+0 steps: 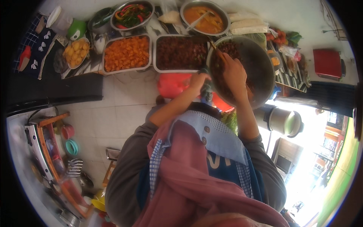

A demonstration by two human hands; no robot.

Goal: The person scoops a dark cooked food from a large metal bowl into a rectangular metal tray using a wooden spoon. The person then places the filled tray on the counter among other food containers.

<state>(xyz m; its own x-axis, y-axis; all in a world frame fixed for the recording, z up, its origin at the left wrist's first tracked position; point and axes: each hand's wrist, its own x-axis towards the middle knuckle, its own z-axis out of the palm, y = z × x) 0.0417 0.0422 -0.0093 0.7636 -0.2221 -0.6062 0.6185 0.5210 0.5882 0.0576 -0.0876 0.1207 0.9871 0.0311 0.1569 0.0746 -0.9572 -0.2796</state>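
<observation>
My right hand [234, 73] grips the wooden handle of a spatula [218, 54], whose dark head lies over the right end of a rectangular metal tray of dark brown food [181, 52]. Just right of that tray, a large round metal pan [270, 76] is tilted, with more of the dark food along its left side. At the pan's left rim is my left hand [200, 81], on a dark patterned cloth [206, 89]; its fingertips are partly hidden. Left of the dark food stands a metal tray of orange diced food [126, 54].
Behind the trays stand a bowl of sliced peppers and greens [132, 14] and a bowl of orange curry [204, 18] with a ladle. A plate of yellow round food [76, 53] sits at the left. A red plastic item [173, 85] is below the table edge.
</observation>
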